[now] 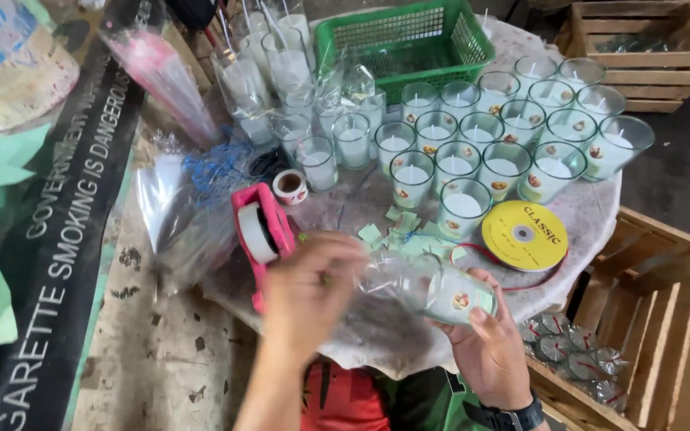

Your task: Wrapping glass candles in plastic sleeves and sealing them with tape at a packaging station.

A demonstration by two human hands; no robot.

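Note:
My right hand (489, 347) holds a glass candle cup (450, 295) on its side, partly inside clear cellophane wrap (389, 279). My left hand (309, 291) is blurred with motion and grips the cellophane at the cup's open end. Both hands hover over the near edge of the round table (592, 211). Small green paper tags (401, 231) lie just beyond my hands. A pink tape dispenser (261, 231) sits beside my left hand.
Several white wax candle glasses (489, 152) fill the table's far side, some wrapped at the back left. A green plastic basket (405, 40), a yellow ribbon spool (523, 235), a small tape roll (289, 186) and cellophane sheets (185, 207) surround them. Wooden crates (656, 303) stand right.

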